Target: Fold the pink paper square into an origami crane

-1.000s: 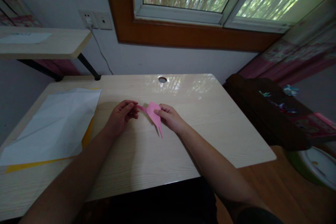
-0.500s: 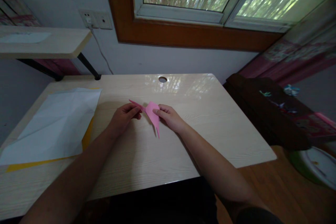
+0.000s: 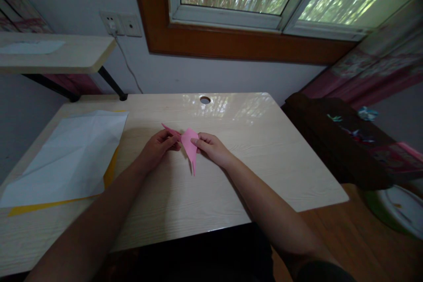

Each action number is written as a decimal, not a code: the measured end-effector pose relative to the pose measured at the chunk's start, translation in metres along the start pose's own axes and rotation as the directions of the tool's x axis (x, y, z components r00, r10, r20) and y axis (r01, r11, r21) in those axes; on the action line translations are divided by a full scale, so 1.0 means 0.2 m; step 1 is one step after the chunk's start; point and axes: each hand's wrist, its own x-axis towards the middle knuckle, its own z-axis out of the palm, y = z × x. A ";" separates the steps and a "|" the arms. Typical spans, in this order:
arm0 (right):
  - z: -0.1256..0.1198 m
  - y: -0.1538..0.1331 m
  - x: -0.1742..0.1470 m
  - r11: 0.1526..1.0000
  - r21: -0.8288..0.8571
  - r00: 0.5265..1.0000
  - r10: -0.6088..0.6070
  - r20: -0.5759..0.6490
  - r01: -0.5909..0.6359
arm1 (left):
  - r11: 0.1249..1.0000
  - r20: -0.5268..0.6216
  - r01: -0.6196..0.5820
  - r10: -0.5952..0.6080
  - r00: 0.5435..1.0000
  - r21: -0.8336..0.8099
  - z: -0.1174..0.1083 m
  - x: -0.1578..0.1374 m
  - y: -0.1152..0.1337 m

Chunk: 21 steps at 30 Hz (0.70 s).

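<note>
The left hand (image 3: pixel 161 146) pinches the narrow left end of the pink folded paper (image 3: pixel 188 142); the right hand (image 3: pixel 213 147) grips its right edge. The paper is over the middle of the desk (image 3: pixel 280 163), right of the white sheet (image 3: pixel 71 154).

Folded pink paper form (image 3: pixel 189 142), held between the left hand (image 3: pixel 157 146) and the right hand (image 3: pixel 213 147). The broad, angular body tapers toward the near side into two narrow, slightly parted points; a slim folded arm projects obliquely leftward.
</note>
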 end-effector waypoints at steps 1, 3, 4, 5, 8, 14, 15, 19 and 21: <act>0.00 0.00 0.00 1.000 -0.005 1.000 0.001 0.002 -0.001 | 1.000 0.030 0.006 -0.006 1.000 0.014 0.00 0.00 0.00; 0.00 0.00 0.00 1.000 -0.020 1.000 0.011 0.010 -0.011 | 0.999 0.072 0.017 -0.020 0.997 0.044 0.01 0.00 0.00; 0.00 -0.01 0.00 0.999 -0.030 1.000 0.015 0.017 -0.015 | 0.998 0.083 0.020 -0.025 0.996 0.059 0.01 -0.01 0.01; 0.01 -0.01 0.00 0.999 -0.043 1.000 0.017 0.023 -0.016 | 0.997 0.089 0.023 -0.029 0.996 0.075 0.02 -0.01 0.01; 0.01 -0.02 -0.01 0.997 -0.075 1.000 -0.003 0.028 0.005 | 0.995 0.070 0.027 -0.033 0.997 0.091 0.03 -0.01 0.01; 0.03 0.00 0.00 0.993 0.058 0.994 -0.100 -0.032 0.102 | 0.997 -0.107 0.023 -0.031 0.994 -0.071 0.05 -0.01 0.01; 0.03 0.00 0.00 0.990 0.085 0.992 -0.111 -0.051 0.116 | 0.995 -0.125 0.020 -0.032 0.992 -0.096 0.05 -0.01 0.01; 0.03 0.00 -0.01 0.980 0.039 0.977 -0.191 -0.099 0.196 | 0.987 -0.159 0.018 -0.044 0.986 -0.160 0.04 0.00 0.01; 0.03 0.00 -0.02 0.975 -0.039 0.973 -0.220 -0.067 0.218 | 0.987 -0.167 0.023 -0.050 0.985 -0.159 0.04 0.00 0.01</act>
